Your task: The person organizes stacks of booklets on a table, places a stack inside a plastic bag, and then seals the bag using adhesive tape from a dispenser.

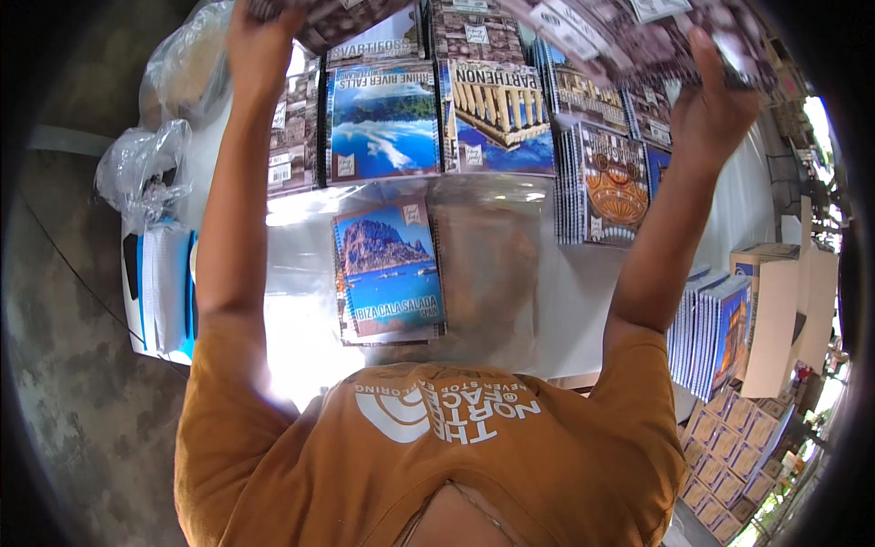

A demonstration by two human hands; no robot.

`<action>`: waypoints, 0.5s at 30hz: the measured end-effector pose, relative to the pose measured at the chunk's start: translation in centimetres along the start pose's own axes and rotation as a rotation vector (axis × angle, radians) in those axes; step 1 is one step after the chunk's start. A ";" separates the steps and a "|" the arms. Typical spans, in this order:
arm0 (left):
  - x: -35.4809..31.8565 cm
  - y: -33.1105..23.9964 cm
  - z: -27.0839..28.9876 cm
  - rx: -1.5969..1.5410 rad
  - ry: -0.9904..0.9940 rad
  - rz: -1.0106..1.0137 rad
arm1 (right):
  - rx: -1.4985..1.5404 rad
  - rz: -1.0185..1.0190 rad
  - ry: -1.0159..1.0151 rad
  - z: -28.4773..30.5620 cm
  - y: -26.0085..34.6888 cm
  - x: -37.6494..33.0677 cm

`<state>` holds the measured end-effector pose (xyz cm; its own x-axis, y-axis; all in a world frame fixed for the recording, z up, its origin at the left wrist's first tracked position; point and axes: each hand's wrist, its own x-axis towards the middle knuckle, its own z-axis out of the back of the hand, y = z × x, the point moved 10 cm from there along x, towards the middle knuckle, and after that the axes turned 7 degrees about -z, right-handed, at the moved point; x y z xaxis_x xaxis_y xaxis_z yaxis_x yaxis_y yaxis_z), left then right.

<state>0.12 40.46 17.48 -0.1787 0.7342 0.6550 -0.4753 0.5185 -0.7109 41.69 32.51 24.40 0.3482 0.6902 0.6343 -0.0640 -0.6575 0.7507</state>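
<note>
Both my arms reach out to the far side of the table. My left hand (260,41), partly cut off by the upper edge, grips a dark-covered notebook (342,20). At the far right my right hand (720,109) is closed on the edge of another dark brown-patterned spiral notebook (629,36), thumb on top. Below them stand rows of spiral notebooks, among them one with a waterfall cover (383,118) and one with a columned temple cover (497,114). Nearer me, a notebook with a blue sea and rock cover (387,269) lies apart, face up.
Clear plastic sheeting (492,283) lies beside the single notebook. More spiral notebooks (611,187) stack on the right, with another upright stack (711,328) next to an open cardboard box (784,301). Crumpled plastic bags (146,173) hang at the left table edge.
</note>
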 end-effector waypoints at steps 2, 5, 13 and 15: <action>-7.0 -2.1 3.2 0.061 0.139 -0.092 | 0.061 -0.002 -0.003 0.5 2.3 -1.5; -20.5 -1.0 4.7 0.037 0.509 -0.047 | 0.148 0.017 0.021 0.0 5.0 -4.2; -25.2 -1.8 7.2 0.092 0.822 -0.148 | 0.387 -0.112 0.391 -5.8 3.1 -12.8; -18.8 -5.3 13.0 0.064 0.347 -0.233 | 0.336 -0.137 0.677 -9.1 1.9 -16.8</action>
<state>-5.22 18.23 12.31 0.2358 0.7101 0.6634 -0.5235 0.6680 -0.5289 27.16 22.42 16.88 -0.3227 0.7353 0.5959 0.2637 -0.5348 0.8027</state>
